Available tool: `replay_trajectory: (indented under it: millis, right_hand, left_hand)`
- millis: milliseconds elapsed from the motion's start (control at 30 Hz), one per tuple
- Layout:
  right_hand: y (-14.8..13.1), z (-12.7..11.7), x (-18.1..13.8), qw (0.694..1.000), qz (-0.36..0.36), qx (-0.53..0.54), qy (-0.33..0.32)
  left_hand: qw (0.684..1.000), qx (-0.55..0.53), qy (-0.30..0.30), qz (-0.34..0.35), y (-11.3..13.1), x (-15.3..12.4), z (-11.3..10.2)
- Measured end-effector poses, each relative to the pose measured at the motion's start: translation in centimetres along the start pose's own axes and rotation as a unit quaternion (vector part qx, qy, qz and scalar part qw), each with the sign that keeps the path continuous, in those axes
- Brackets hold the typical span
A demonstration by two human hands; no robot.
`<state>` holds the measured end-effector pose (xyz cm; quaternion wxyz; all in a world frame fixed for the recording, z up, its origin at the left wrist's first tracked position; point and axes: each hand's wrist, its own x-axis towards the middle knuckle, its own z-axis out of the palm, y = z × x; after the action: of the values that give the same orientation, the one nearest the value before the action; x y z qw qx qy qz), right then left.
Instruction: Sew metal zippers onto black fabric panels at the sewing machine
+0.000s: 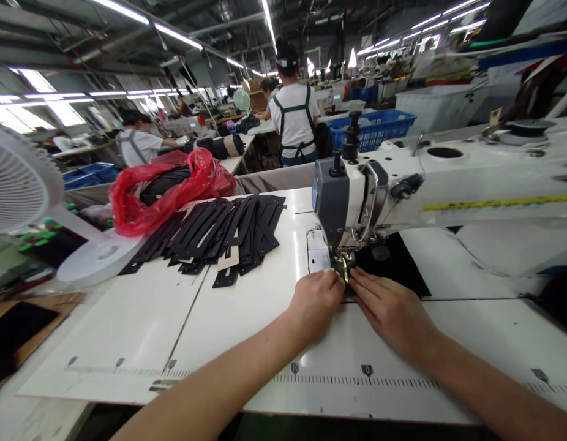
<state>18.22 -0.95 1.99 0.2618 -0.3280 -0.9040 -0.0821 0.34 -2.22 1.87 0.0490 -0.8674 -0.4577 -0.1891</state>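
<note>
Both my hands rest at the needle of a white sewing machine (pixel 403 184). My left hand (pixel 316 301) is curled, its fingertips pinched on the edge of a black piece (pixel 394 263) just left of the presser foot (pixel 344 264). My right hand (pixel 390 309) lies flat with fingers stretched out, pressing the same black piece down in front of the foot. The black piece runs under the machine arm to the right. How much of it lies under my hands is hidden.
A fanned stack of black cut strips (pixel 219 233) lies on the white table (pixel 173 331) to the left, beside a red plastic bag (pixel 168 187). A white fan (pixel 21 177) stands at far left. Other workers stand and sit behind; a blue crate (pixel 375 128) sits beyond the machine.
</note>
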Motion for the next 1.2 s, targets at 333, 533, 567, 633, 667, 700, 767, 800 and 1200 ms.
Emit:
replay_trajectory:
  millis: [333,533,567,633,667,700,767,800,1200]
  right_hand:
    - [0.5,1.0,0.2,0.998,-0.028,-0.047,0.028]
    - [1.2,1.7,0.9,0.998,-0.017,-0.041,0.040]
    - [1.3,1.8,1.1,0.998,-0.016,-0.044,0.039]
    - [1.5,1.8,1.5,0.998,-0.011,-0.048,0.038]
    - [1.5,1.8,1.6,0.998,-0.008,-0.050,0.039]
    - [1.5,1.8,1.7,0.998,-0.005,-0.051,0.041]
    - [1.3,1.7,1.6,0.998,0.000,-0.052,0.046]
    - [1.2,1.8,1.5,0.997,0.002,-0.052,0.048]
    - [1.9,2.4,1.4,0.999,0.001,-0.024,0.036]
  left_hand:
    - [0.999,0.024,0.012,0.032,-0.8,0.4,0.3]
    - [0.999,0.012,0.016,0.028,-1.8,1.2,0.9]
    - [1.000,0.008,0.017,0.025,-1.9,1.3,0.9]
    - [1.000,0.000,0.021,0.013,-2.1,1.5,1.0]
    - [1.000,-0.004,0.023,0.007,-2.2,1.5,0.9]
    - [1.000,-0.009,0.023,0.003,-2.2,1.4,0.9]
    - [0.999,-0.031,0.029,0.000,-2.1,0.9,0.7]
    - [0.998,-0.043,0.037,-0.001,-2.0,0.5,0.6]
    - [0.998,-0.028,0.037,0.049,-3.0,0.5,1.0]
